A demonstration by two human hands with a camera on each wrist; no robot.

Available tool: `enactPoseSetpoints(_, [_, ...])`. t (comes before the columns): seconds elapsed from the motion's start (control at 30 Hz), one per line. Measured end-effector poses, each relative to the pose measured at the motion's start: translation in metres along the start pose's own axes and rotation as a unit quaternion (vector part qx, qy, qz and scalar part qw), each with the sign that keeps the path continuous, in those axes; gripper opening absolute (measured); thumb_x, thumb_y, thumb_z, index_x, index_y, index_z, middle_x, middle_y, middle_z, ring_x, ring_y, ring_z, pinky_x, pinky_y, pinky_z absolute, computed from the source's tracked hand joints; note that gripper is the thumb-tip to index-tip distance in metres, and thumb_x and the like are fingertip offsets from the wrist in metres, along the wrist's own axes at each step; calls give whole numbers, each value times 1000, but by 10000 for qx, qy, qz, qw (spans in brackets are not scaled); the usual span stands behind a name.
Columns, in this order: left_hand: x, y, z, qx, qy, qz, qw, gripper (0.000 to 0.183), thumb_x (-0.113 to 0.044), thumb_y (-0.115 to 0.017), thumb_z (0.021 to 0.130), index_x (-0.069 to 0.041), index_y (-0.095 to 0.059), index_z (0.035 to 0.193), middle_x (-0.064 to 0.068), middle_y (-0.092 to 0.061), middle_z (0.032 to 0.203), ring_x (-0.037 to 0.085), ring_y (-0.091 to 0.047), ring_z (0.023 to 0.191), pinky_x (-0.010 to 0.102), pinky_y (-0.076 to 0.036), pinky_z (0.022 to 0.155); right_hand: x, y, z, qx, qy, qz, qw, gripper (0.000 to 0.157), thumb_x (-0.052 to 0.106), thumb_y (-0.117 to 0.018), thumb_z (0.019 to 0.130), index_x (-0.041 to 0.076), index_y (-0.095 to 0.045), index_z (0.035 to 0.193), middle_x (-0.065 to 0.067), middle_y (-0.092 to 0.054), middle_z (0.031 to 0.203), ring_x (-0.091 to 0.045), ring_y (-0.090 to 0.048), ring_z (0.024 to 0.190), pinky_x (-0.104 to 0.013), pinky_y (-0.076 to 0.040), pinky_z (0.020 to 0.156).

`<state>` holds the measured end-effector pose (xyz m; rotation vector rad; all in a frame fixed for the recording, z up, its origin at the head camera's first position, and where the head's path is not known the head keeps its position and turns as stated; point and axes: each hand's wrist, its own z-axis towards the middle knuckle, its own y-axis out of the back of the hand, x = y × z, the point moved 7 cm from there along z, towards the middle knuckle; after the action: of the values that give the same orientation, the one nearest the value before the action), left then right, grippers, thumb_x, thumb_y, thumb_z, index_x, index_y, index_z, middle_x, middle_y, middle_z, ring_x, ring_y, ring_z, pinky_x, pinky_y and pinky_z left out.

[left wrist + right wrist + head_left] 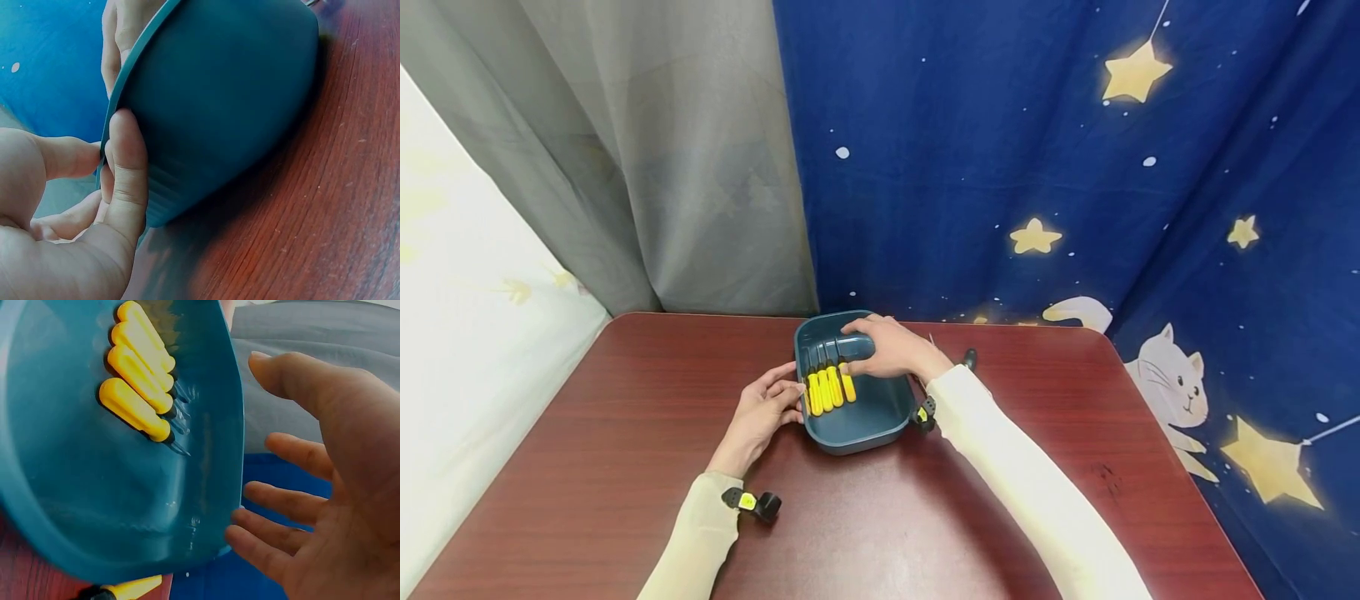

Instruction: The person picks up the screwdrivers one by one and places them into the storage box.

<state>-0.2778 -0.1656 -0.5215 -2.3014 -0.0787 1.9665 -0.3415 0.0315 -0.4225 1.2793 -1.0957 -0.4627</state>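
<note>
Sitting on a dark red wooden table [625, 433], toward the far edge and a little left of centre, is one deep teal tray [857, 417], rectangular with rounded corners and a raised rim.

Edges and room: the table's far edge meets a grey curtain [647, 158] at 11 o'clock and a blue star-printed cloth [1075, 183] from 12 to 3 o'clock; a white cat figure [1172, 383] shows on the cloth at 3 o'clock. Bare tabletop lies broad at 9 o'clock and at 6 o'clock of the tray; less room lies behind it at 12 o'clock.

Contents: four yellow-handled tools [829, 387] lie side by side, touching, against the tray's left wall, their dark metal ends pointing to 12 o'clock. From the right wrist, another yellow-handled piece [131, 589] shows just under the tray's near rim, mostly hidden.

Hands: left hand [763, 412] at the tray's 9 o'clock, thumb and fingertips pinching the rim. Right hand [887, 348] over the far rim at 12 o'clock, fingers spread and relaxed, fingertips just beside the rim, clamped on nothing.

Sleeves: cream, each with a small black wrist unit.
</note>
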Motion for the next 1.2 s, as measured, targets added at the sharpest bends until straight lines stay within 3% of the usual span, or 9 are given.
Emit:
enactPoseSetpoints(0.47, [-1,1,-2,-45,-44,-59,10000,57,-5,-61,101,-8,-42,154,5,-65,98,12,-59,73,23,-60,63,-18,26,-20,-667,2,204,9976,85,60,-75,85,29,-42,156,-5,-29,168,-30,-29,153,-56,-38,120])
enactPoseSetpoints(0.87, [-4,-1,-1,7,-131,-48,9999,57,-5,-61,101,-6,-40,154,4,-66,98,11,-60,73,23,-59,63,-55,46,-40,-1139,-539,611,9901,90,66,-72,84,34,-34,159,-3,-25,169,-34,-22,157,-65,-32,121])
enactPoseSetpoints(1.2, [1,-1,-2,-85,-33,-74,9999,57,-4,-62,100,-8,-42,154,5,-65,96,12,-60,72,24,-60,63,-84,45,-54,-1332,-976,989,9813,94,67,-71,84,31,-30,161,-6,-24,170,-37,-22,156,-68,-31,120])
